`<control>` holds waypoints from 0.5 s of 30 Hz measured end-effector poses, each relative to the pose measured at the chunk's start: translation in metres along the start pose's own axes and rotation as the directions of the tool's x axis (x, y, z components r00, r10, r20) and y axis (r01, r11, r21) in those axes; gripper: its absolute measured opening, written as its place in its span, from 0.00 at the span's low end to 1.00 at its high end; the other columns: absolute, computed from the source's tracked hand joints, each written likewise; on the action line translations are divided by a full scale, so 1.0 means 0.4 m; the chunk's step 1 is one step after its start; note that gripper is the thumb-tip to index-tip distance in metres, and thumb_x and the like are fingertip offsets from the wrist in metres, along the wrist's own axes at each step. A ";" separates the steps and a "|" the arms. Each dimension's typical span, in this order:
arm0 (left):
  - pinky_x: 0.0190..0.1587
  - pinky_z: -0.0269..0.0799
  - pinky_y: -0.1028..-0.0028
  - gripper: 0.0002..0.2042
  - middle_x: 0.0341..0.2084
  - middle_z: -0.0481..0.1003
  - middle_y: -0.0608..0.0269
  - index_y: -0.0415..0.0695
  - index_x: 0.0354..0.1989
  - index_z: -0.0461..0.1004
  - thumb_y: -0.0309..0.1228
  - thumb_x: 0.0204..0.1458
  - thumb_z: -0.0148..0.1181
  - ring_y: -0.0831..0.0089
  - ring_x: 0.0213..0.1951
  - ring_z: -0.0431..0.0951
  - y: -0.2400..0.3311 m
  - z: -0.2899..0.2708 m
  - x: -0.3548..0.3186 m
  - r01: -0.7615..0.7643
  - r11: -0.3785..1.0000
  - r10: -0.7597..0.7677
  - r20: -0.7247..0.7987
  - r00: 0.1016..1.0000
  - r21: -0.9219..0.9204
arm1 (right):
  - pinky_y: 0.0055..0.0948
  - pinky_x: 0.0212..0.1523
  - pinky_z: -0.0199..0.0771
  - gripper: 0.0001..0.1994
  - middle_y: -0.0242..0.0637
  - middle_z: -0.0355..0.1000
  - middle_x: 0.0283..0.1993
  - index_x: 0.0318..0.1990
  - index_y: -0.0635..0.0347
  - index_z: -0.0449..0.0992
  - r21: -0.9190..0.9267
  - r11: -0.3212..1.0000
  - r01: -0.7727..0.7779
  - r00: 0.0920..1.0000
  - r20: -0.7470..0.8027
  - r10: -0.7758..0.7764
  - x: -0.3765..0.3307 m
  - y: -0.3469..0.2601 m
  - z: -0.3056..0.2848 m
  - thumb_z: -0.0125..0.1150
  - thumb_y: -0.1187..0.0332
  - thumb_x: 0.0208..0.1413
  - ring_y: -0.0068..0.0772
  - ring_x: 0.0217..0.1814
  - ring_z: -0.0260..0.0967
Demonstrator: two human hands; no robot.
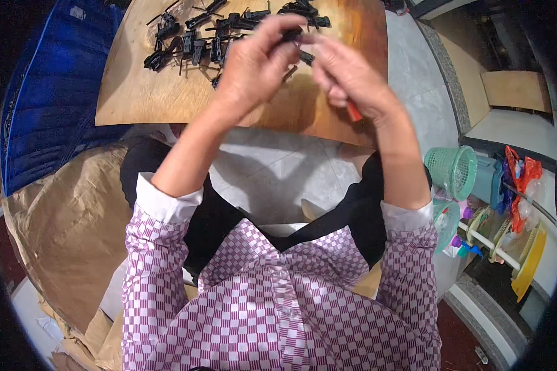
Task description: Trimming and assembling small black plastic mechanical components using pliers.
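Over the far side of the wooden table, my left hand (259,67) is closed, with a small black plastic part (293,34) pinched at its fingertips. My fingers hide most of that part. My right hand (353,75) is wrapped round a tool with an orange-red handle (353,111), whose end sticks out below the palm. The tool's working end meets the black part between the two hands, but motion blur hides its kind. Beyond and left of my hands lie several black plastic pieces (195,49) with thin stems, loosely spread on the table.
The wooden table (136,99) has its near edge just before my knees. A blue quilted cover (56,80) hangs at the left, above brown paper (68,229). To the right stand a green basket (452,170), coloured plastic bags (526,179) and a yellow-rimmed rack (529,263).
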State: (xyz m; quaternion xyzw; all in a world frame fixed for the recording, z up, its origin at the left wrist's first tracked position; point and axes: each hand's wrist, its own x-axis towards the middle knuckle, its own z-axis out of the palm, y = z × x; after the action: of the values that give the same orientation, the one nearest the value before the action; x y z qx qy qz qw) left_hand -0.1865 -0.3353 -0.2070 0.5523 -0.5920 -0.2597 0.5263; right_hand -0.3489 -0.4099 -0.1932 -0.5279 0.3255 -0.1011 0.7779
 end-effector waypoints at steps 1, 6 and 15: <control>0.32 0.74 0.76 0.11 0.29 0.76 0.58 0.44 0.45 0.69 0.22 0.53 0.49 0.69 0.30 0.78 0.002 -0.025 0.008 0.064 0.989 -0.070 -0.041 0.997 -0.130 | 0.15 0.12 0.50 0.14 0.26 0.58 0.19 0.49 0.53 0.62 -0.147 0.989 0.027 0.993 -0.113 -0.044 0.001 -0.005 -0.025 0.47 0.58 0.60 0.13 0.12 0.49; 0.36 0.75 0.74 0.20 0.31 0.74 0.56 0.45 0.55 0.57 0.30 0.55 0.51 0.66 0.34 0.77 -0.138 -0.105 0.057 -0.149 0.589 0.289 0.034 0.957 -0.794 | 0.26 0.21 0.65 0.19 0.32 0.66 0.23 0.48 0.58 0.66 -0.775 0.628 0.074 0.860 -0.269 -0.433 0.062 0.084 -0.094 0.56 0.57 0.53 0.25 0.20 0.63; 0.30 0.74 0.77 0.07 0.24 0.73 0.58 0.40 0.37 0.69 0.30 0.57 0.49 0.70 0.26 0.76 -0.006 -0.101 0.001 0.428 0.364 -0.504 0.211 0.837 -0.828 | 0.38 0.32 0.69 0.17 0.47 0.71 0.26 0.45 0.56 0.69 -0.965 0.233 -0.119 0.764 -0.239 -0.599 0.092 0.141 -0.070 0.60 0.62 0.48 0.46 0.30 0.71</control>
State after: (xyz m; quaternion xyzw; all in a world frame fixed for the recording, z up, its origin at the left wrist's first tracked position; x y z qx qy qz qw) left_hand -0.1488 -0.3254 -0.1965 0.3760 -0.1848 -0.6302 0.6537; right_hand -0.3481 -0.4257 -0.2645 -0.8705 0.4430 -0.1669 0.1347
